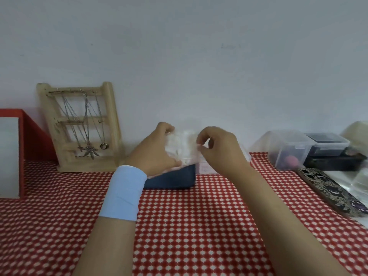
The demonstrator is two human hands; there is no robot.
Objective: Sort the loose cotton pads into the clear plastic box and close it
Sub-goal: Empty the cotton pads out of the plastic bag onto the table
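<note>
- Cotton pads (178,143) show as a blurred white mass between the two hands, raised above the bench (179,216); single pads cannot be told apart.
- The left hand (153,150) has its grip curled around the left side of that mass, fingers over the top and thumb low, so it is clenched on the pads.
- A light blue wristband (124,193) sits on the left wrist, just behind that grip.
- The right hand (219,148) pinches with thumb and forefinger at the right edge of the white mass; whether it pinches a pad or clear plastic is too blurred to tell.
- The clear plastic box (205,164) stands just under and behind the right grip, on the bench against the wall; a pale label shows on its front, and its lid cannot be made out.
- A dark blue box (171,179) lies right beneath the left grip, touching the clear box on its left side.
- Left of the left grip, well apart, a wooden stand (79,126) leans at the wall with chains and pendants hanging on it.
- Further left stands a red frame (33,136).
- Right of the right grip, apart from it, are stacked clear containers (288,148), one with a dark lid.
- A patterned phone (330,192) lies nearer than those containers, on the bench's right edge.
- The bench wears a red cloth with white dots.
</note>
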